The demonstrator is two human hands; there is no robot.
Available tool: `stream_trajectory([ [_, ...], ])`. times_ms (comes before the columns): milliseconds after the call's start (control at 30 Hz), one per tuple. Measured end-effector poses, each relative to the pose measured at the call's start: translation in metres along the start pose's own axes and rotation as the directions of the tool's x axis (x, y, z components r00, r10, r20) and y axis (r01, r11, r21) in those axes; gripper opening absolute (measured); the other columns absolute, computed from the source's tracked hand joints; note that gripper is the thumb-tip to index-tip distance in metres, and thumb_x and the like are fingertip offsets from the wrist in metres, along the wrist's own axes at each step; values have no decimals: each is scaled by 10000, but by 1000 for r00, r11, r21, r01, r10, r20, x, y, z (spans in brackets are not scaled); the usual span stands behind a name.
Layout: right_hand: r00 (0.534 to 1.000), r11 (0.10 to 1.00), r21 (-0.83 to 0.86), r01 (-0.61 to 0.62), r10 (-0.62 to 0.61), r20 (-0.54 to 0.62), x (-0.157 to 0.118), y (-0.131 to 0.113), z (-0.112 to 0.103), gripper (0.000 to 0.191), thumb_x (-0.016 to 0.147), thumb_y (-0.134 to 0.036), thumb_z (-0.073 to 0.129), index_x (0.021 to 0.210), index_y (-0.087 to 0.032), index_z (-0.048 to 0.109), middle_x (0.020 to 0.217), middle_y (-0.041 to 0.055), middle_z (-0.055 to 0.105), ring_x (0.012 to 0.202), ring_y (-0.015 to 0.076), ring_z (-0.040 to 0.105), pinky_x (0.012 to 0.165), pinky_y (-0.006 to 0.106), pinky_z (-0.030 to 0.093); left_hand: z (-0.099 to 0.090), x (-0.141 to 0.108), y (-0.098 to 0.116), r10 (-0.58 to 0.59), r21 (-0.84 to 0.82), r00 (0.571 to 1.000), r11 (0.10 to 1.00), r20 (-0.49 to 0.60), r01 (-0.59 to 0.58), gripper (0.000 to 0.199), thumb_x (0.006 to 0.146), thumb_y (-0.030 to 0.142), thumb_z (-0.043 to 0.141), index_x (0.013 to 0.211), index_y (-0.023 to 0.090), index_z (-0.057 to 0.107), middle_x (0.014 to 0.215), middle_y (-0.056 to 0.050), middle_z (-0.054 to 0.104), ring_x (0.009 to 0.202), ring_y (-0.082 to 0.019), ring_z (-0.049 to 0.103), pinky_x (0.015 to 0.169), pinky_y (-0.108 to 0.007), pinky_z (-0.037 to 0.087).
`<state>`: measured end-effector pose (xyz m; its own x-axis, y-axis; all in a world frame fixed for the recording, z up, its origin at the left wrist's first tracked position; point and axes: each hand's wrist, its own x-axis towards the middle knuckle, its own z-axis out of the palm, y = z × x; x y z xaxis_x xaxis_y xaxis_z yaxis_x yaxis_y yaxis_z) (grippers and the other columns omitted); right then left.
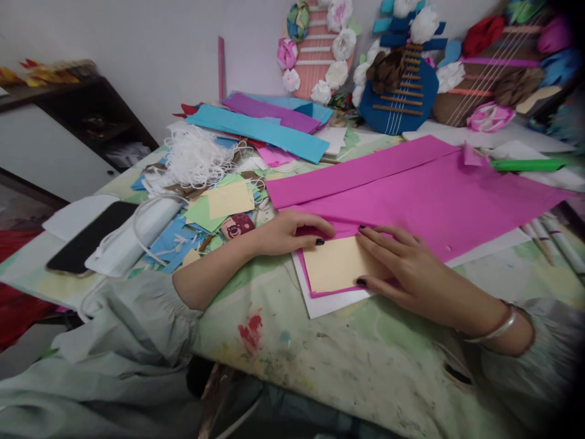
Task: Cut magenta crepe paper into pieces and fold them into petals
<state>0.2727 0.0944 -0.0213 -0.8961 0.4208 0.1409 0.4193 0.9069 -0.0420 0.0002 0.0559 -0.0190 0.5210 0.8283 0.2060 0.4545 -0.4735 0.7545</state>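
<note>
A cream paper rectangle (338, 265) lies on one corner of a large magenta sheet (388, 189). My right hand (406, 268) rests over the right part of the cream paper, fingers spread and thumb apart at its lower edge. At the upper left edge, my left hand (297, 231) touches the papers with curved fingertips, its thumb apart from the index finger. Some of its fingers are hidden. White paper (313, 305) shows beneath the magenta sheet, whose far strip appears folded or overlapped.
A green cutter-like tool (528, 165) lies at the sheet's right. To the left are a black phone (94, 238), tangled white string (198, 152) and paper scraps (231, 198). Behind are blue strips (260, 131) and a decorated blue paper lute (397, 100). Pens (567, 244) sit far right.
</note>
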Motion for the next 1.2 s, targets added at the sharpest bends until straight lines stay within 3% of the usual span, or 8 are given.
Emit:
stream_trajectory([
  [500, 999, 1000, 16, 4, -5, 35, -3, -7, -6, 696, 871, -491, 470, 1430, -108, 311, 1391, 162, 451, 1267, 374, 360, 952, 568, 400, 0, 0, -1, 61, 69, 998, 996, -2, -61, 369, 771, 233, 688, 1129, 171, 625, 1129, -93, 656, 1058, -192, 600, 941, -311, 449],
  [733, 998, 999, 33, 10, -12, 65, -4, -5, -8, 686, 873, -474, 470, 1433, -114, 306, 1407, 152, 433, 1289, 371, 334, 983, 566, 383, 1, -1, -2, 107, 115, 994, 987, 20, -109, 561, 647, 362, 790, 1152, 194, 612, 1170, -108, 631, 1111, -246, 566, 985, -382, 419],
  [1000, 997, 999, 44, 23, -26, 72, -5, -1, -6, 692, 872, -485, 471, 1436, -123, 300, 1396, 149, 448, 1302, 359, 329, 984, 552, 391, 2, 0, -2, 183, 113, 982, 976, 48, -188, 596, 639, 387, 793, 1162, 171, 607, 1161, -136, 623, 1125, -262, 547, 985, -394, 417],
  [1200, 997, 999, 45, 30, -33, 70, -5, 2, -5, 676, 875, -477, 467, 1433, -129, 307, 1382, 153, 464, 1309, 346, 330, 998, 545, 381, 3, 1, -1, 171, 117, 982, 977, 75, -179, 591, 649, 409, 782, 1162, 170, 607, 1171, -141, 604, 1118, -264, 541, 975, -401, 418],
])
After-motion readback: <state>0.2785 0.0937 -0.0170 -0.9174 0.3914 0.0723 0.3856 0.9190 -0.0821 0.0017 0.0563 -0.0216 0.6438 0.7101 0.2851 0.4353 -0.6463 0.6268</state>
